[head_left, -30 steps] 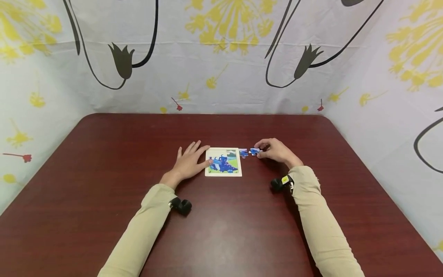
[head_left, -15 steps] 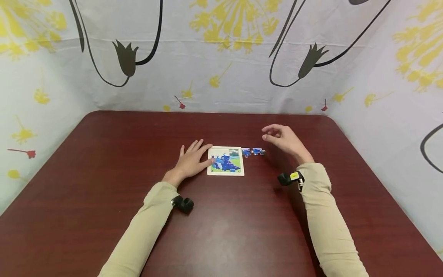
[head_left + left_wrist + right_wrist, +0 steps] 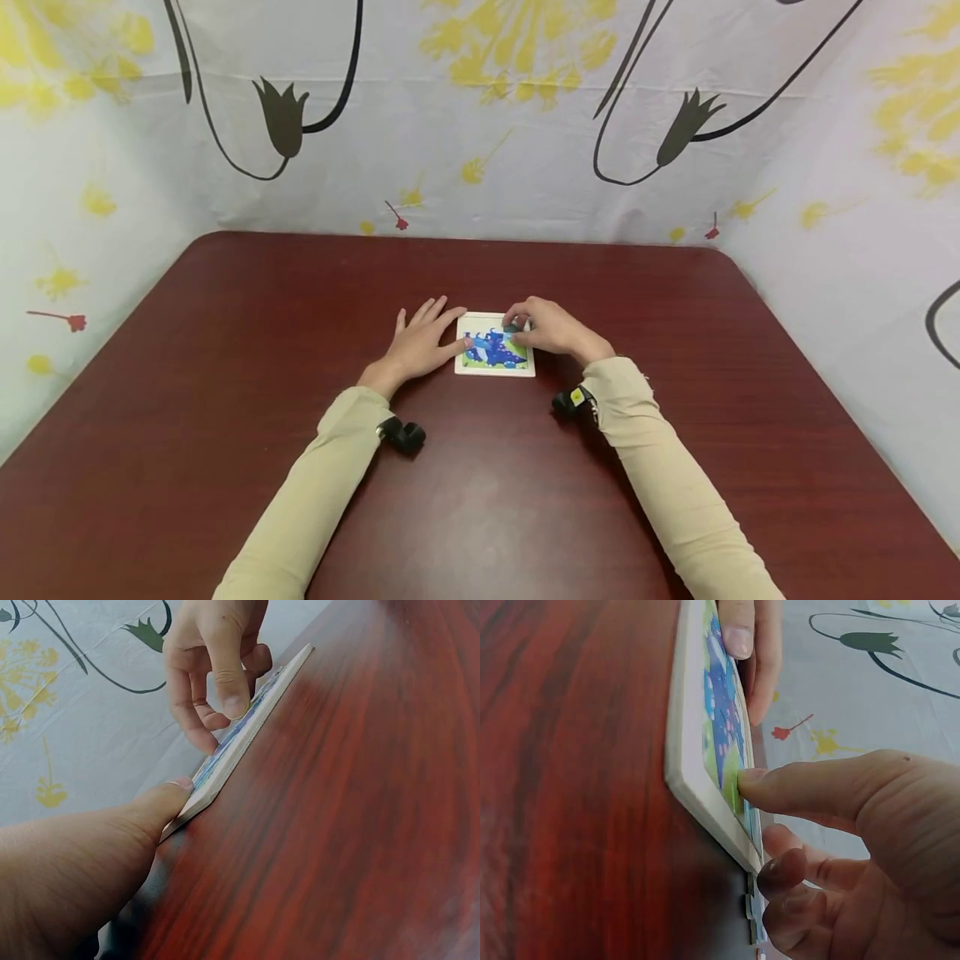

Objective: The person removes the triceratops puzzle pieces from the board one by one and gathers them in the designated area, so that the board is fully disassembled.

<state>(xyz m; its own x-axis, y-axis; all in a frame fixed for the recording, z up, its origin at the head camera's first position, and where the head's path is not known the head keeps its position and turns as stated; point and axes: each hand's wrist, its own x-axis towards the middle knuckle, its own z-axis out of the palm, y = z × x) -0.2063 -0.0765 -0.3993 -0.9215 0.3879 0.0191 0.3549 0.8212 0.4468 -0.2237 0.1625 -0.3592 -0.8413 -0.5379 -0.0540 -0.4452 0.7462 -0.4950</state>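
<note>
A small jigsaw puzzle in a pale square frame [image 3: 495, 372] lies on the table, with a blue dragon picture [image 3: 491, 352] in it. My left hand [image 3: 418, 346] rests at its left side, fingers spread and thumb on the picture. Over the upper right corner, my right hand [image 3: 557, 325] has thumb and fingers curled about a dark grey-green puzzle piece [image 3: 513, 327]. In the right wrist view its thumb [image 3: 754, 780] touches the picture. Loose puzzle pieces [image 3: 751, 909] lie beside the frame there; the right hand hides them in the head view.
The dark red wooden table [image 3: 480, 483] extends all round the puzzle. A white cloth [image 3: 420, 125] with yellow and grey flower prints hangs behind it and at both sides. Each wrist wears a small black camera [image 3: 403, 437].
My right hand let go of a blue puzzle piece right of the frame, lifted away, then came left onto the frame's upper right corner. My left hand stays on the puzzle.
</note>
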